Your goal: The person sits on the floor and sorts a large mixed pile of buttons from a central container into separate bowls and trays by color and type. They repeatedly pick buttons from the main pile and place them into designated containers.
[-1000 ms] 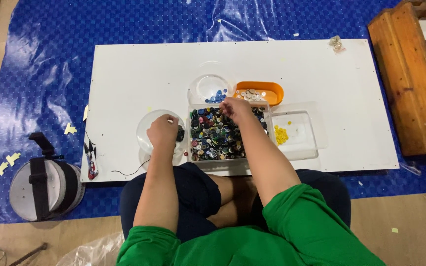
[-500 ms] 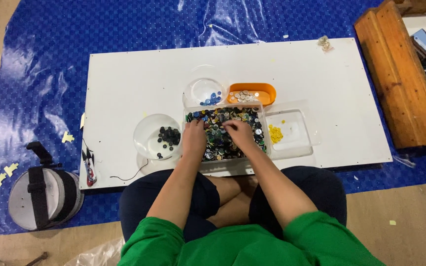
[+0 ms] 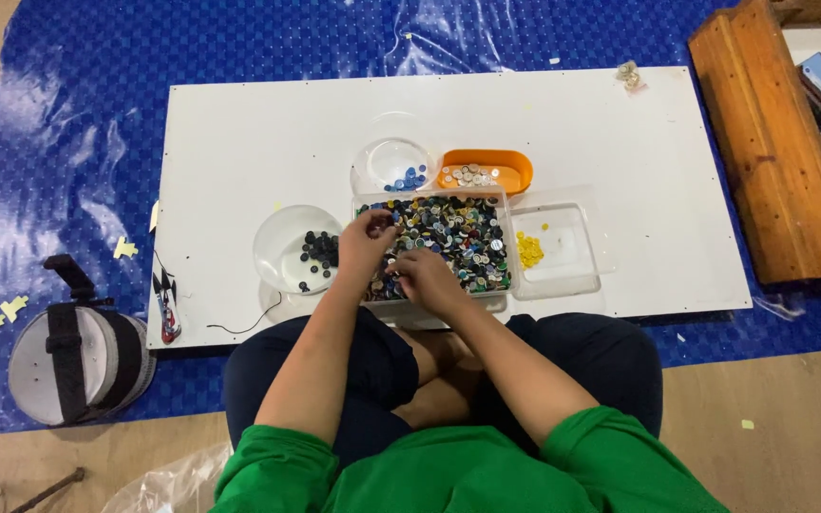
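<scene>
A clear rectangular tray (image 3: 501,204) full of mixed coloured buttons sits on a white board (image 3: 239,133). My left hand (image 3: 363,242) rests on the tray's left part, fingers pinched among the buttons. My right hand (image 3: 425,275) is on the tray's near left part, fingers curled on the buttons. A clear round bowl (image 3: 277,249) with black buttons stands left of the tray. Another clear bowl (image 3: 387,160) holds blue buttons. An orange dish (image 3: 510,166) holds pale buttons. A clear square tray (image 3: 572,252) on the right holds yellow buttons.
The board lies on a blue tarp (image 3: 68,114). A wooden bench (image 3: 772,142) stands at the right. A grey round bag with a black strap (image 3: 73,356) lies at the left. A small red and black tool (image 3: 168,299) lies on the board's left edge.
My left hand came from the black-button bowl into the mixed tray. My right hand drew back from the tray's far side to its near left part.
</scene>
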